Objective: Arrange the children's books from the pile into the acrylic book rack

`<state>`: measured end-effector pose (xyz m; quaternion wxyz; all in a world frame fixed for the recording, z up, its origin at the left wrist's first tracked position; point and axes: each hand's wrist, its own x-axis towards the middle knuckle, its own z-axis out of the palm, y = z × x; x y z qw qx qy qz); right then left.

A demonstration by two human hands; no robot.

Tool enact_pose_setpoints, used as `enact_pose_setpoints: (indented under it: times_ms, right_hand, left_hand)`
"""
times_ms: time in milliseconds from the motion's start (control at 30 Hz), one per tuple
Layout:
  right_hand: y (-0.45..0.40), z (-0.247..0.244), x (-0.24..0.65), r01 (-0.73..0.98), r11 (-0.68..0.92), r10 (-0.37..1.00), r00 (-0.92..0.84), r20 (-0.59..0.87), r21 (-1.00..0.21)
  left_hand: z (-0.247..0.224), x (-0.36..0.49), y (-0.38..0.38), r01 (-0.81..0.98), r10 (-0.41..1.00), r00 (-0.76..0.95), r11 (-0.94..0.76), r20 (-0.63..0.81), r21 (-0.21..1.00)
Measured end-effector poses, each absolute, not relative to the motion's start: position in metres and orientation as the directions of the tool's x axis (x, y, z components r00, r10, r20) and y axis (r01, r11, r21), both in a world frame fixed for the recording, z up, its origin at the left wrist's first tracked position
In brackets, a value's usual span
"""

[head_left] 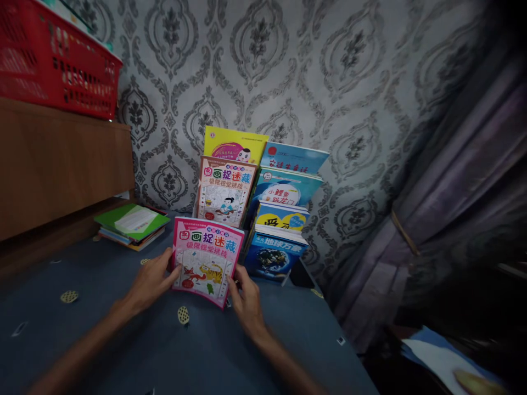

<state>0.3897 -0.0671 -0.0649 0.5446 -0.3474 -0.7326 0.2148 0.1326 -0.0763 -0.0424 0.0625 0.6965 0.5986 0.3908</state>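
A pink picture book [207, 260] stands nearly upright, cover facing me, between my hands. My left hand [151, 281] grips its left edge, thumb on the cover. On the right edge, my right hand [247, 300] holds it the same way. Behind it stands a brown-bordered book [225, 189], with a yellow book [234, 144] at the back. To the right is a second row: a dark blue book [274, 257] in front, then a yellow and blue book [284, 215], a teal book [284, 186] and a light blue book [296, 157].
A stack of books with a green top [134, 222] lies at the left on the dark blue cloth surface [102, 307]. A red basket [61, 60] sits on a wooden cabinet [61, 164]. A purple-grey curtain [382, 280] hangs at the right, beside the patterned wall [255, 66].
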Motion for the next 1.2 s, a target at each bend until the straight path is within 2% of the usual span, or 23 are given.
enact_pose_setpoints:
  times_ms: [167, 367, 533, 1200]
  right_hand:
    - [-0.051, -0.034, 0.391, 0.302, 0.712, 0.697, -0.192, 0.691, -0.634]
    - [-0.005, 0.038, 0.396, 0.364, 0.812, 0.546, -0.194, 0.815, -0.456]
    - [0.034, 0.086, 0.398, 0.372, 0.835, 0.486, -0.157, 0.86, -0.405]
    - [0.059, 0.09, 0.401, 0.4, 0.832, 0.472, -0.147, 0.869, -0.384]
  left_hand:
    - [-0.011, 0.129, -0.06, 0.809, 0.843, 0.033, -0.338, 0.537, 0.48]
    - [0.065, 0.128, -0.024, 0.834, 0.725, 0.067, -0.418, 0.685, 0.361]
    - [0.11, 0.133, 0.007, 0.822, 0.639, 0.057, -0.466, 0.767, 0.327]
    - [0.105, 0.138, 0.032, 0.796, 0.64, 0.062, -0.494, 0.766, 0.348]
